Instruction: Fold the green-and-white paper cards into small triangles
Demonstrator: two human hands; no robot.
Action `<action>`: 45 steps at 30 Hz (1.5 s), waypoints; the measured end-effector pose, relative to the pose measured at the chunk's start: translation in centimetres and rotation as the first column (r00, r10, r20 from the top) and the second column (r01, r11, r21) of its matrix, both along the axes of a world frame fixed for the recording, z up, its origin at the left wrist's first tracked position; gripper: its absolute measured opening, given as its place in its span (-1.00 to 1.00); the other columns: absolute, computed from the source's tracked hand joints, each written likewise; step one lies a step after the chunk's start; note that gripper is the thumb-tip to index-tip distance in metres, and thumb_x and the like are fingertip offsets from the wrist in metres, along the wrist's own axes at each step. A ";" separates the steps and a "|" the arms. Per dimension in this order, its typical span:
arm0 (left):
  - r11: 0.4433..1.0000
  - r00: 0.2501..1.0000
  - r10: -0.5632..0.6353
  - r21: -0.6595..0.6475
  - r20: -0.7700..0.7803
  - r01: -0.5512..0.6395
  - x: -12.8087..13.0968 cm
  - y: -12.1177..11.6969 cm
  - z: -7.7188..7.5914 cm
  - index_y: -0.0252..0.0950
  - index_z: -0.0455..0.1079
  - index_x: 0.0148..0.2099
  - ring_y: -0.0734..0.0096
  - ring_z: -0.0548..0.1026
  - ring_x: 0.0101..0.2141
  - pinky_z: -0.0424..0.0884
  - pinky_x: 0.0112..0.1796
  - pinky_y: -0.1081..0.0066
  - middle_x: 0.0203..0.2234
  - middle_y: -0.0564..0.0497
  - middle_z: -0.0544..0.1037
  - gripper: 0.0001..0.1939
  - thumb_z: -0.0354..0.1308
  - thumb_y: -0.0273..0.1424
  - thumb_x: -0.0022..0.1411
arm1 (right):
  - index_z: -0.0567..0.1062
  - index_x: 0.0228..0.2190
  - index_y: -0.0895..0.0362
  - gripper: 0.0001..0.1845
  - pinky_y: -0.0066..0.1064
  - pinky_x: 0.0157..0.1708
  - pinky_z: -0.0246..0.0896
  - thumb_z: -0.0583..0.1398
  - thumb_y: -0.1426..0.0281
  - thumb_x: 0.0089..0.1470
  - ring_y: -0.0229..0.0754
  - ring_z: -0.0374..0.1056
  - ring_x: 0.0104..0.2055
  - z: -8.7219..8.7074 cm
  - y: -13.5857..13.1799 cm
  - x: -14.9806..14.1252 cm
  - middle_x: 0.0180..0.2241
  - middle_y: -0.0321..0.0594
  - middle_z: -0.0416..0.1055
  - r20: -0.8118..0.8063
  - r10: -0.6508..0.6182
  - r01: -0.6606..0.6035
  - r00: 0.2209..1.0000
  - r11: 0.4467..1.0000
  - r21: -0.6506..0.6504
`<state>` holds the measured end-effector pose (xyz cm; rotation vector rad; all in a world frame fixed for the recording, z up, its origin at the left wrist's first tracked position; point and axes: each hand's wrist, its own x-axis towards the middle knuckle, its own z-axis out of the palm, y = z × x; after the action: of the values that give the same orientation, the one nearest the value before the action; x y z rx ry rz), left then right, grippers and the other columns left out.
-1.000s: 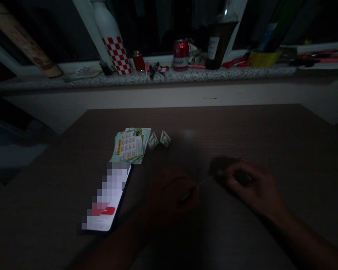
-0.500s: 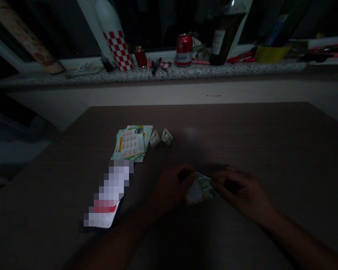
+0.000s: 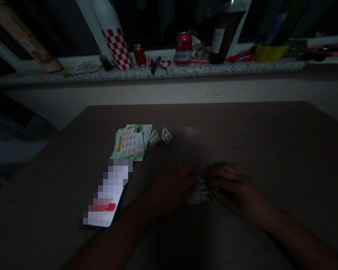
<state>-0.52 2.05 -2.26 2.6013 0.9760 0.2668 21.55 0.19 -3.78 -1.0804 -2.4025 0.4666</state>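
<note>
Between my two hands, on the table (image 3: 256, 135), lies a partly folded printed paper (image 3: 201, 195) with green, white and orange areas. My left hand (image 3: 178, 183) is closed over its left side, fingers curled down on the edge. From the right, my right hand (image 3: 232, 185) pinches the paper's upper right part with thumb and fingers. Both hands cover much of the paper, and the dim light hides its exact folds. Farther off stand two small folded paper pieces (image 3: 166, 136), beside a loose stack of printed sheets (image 3: 131, 142).
A phone (image 3: 112, 202) with a lit, partly blurred screen lies left of my left forearm. Along the granite windowsill (image 3: 197, 71) stand a red can (image 3: 183, 48), a checkered bottle (image 3: 118, 47), a dark bottle (image 3: 221, 41) and a yellow container (image 3: 272, 52).
My left fingers have come farther over the paper, and my right fingers have shifted slightly left. Less of the paper shows, and its raised top corner is lower or covered.
</note>
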 end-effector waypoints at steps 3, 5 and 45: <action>0.999 0.999 -0.039 -0.019 0.005 0.039 -0.5 -0.1 0.5 -0.26 0.40 -0.06 0.25 0.34 -0.09 0.22 -0.03 0.27 -0.13 -0.02 0.44 -0.77 0.11 -0.32 0.25 | 0.52 -0.25 0.06 -0.83 -0.19 -0.04 0.09 0.21 0.49 0.07 -0.10 0.31 -0.09 0.5 0.0 -0.2 -0.19 -0.23 0.48 0.004 0.065 -0.065 0.998 0.996 -0.054; 0.998 0.998 -0.056 -0.036 0.013 0.056 -0.8 -0.1 0.6 -0.24 0.38 -0.01 0.21 0.32 -0.06 0.20 -0.01 0.23 -0.09 -0.02 0.43 -0.63 0.21 -0.22 0.15 | 0.51 -0.22 0.05 -0.80 -0.18 -0.02 0.09 0.23 0.47 0.06 -0.09 0.29 -0.06 0.8 0.1 -0.1 -0.16 -0.23 0.46 0.022 0.091 -0.089 0.996 0.992 -0.088; 0.993 0.980 -0.114 0.000 -0.162 0.115 -1.5 -0.9 2.3 -0.24 0.41 -0.19 0.31 0.41 -0.17 0.26 -0.08 0.28 -0.24 0.02 0.49 -0.87 0.03 -0.45 0.30 | 0.55 -0.18 -0.06 -0.76 -0.11 -0.02 0.10 0.26 0.34 0.05 -0.04 0.28 -0.02 1.1 0.1 -0.2 -0.12 -0.22 0.44 0.095 0.103 -0.097 0.990 0.993 -0.068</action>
<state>-1.99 1.13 0.06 2.7101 0.8735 0.0307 21.35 0.28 -2.72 -1.0346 -2.5530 0.5378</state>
